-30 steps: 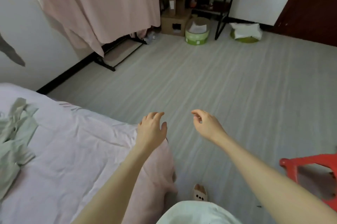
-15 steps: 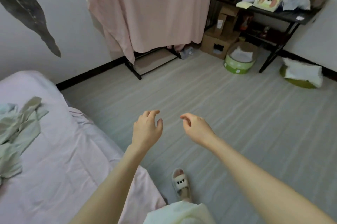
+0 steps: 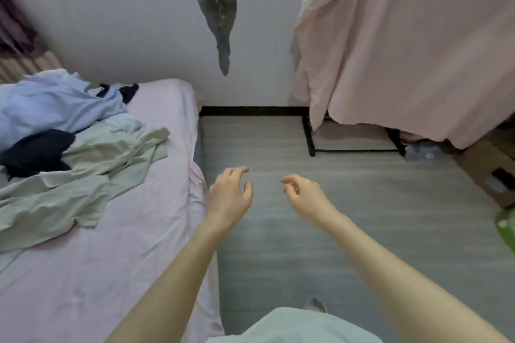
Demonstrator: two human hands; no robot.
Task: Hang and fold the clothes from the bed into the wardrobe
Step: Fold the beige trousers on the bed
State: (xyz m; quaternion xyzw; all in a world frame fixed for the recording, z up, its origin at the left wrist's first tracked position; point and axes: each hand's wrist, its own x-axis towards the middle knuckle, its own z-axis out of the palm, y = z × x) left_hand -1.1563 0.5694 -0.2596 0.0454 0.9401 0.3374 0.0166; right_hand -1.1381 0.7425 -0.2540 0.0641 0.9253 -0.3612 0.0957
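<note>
A bed (image 3: 117, 245) with a pale pink sheet fills the left. On it lies a heap of clothes: a pale green garment (image 3: 83, 175), a light blue one (image 3: 50, 105) and dark navy pieces (image 3: 36, 153). The wardrobe (image 3: 412, 44), a black-framed rack under a pink cover, stands at the upper right. My left hand (image 3: 230, 196) hovers beside the bed's edge, fingers loosely curled and holding nothing. My right hand (image 3: 305, 196) hangs over the floor to its right, also loosely curled and holding nothing.
Grey striped floor (image 3: 348, 231) lies between the bed and the wardrobe. A cardboard box (image 3: 490, 169) sits at the right edge, with a green container (image 3: 505, 228) below it. A white wall (image 3: 156, 30) with a dark patch runs behind the bed.
The view has swung left, so the bed and its heap of clothes came further into view and the wardrobe shifted right. Both hands stay raised and hold nothing.
</note>
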